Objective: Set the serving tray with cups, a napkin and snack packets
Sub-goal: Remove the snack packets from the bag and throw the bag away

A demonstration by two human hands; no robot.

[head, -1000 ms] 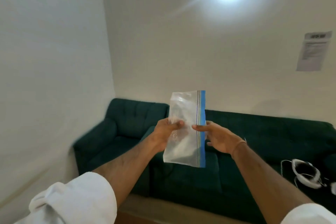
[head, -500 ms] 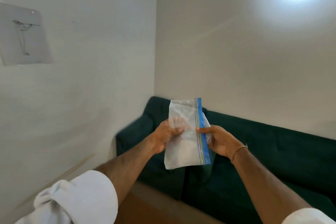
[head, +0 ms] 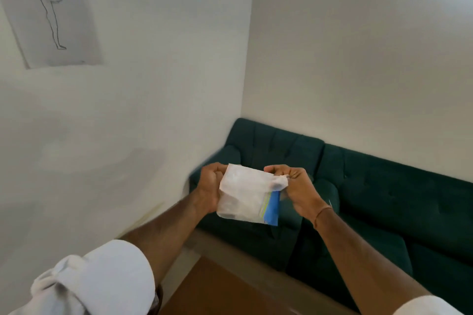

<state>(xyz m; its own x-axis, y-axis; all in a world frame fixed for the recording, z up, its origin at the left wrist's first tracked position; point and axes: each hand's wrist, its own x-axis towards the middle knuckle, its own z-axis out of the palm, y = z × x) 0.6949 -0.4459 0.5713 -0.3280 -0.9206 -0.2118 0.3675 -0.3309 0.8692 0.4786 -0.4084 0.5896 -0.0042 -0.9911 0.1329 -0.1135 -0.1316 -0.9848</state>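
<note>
I hold a clear zip bag (head: 245,197) with a blue seal strip at chest height in front of the sofa. The bag is folded over, with its top bent down. My left hand (head: 211,188) grips its left side. My right hand (head: 294,184) pinches the crumpled upper right corner between thumb and fingers. What is inside the bag cannot be made out. No tray, cups or napkin show in this view.
A dark green sofa (head: 371,199) runs along the right wall into the corner. A brown wooden surface (head: 217,289) lies below my arms. A line drawing on paper (head: 55,15) hangs on the left wall.
The view has swung left and down, bringing the wall drawing into sight. The bag, held upright and flat before, is now folded over and crumpled between both hands.
</note>
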